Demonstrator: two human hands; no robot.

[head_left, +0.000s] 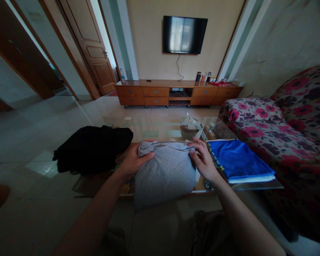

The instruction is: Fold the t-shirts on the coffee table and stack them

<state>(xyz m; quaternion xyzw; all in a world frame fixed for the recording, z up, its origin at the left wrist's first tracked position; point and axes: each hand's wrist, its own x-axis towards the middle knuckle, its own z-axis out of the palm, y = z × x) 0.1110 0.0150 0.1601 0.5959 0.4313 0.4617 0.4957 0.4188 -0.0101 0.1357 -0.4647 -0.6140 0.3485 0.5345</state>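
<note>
A grey cloth garment [166, 174] lies partly folded over the near edge of the glass table, its lower part hanging toward me. My left hand [136, 158] grips its upper left corner, thumb on top and fingers hidden behind the cloth. At the upper right corner, my right hand [202, 156] pinches the same garment between thumb and fingers. To the left is a heap of black cloth [93, 149]. A folded blue garment [238, 158] with a white layer underneath rests on the right side of the table.
The glass coffee table [122, 122] has a patterned border. Beyond it stands a low wooden cabinet [156, 92] with bottles on top, below a wall-mounted television [185, 35]. A flowered sofa [258, 113] is on the right, and a wooden door [92, 46] at the back left.
</note>
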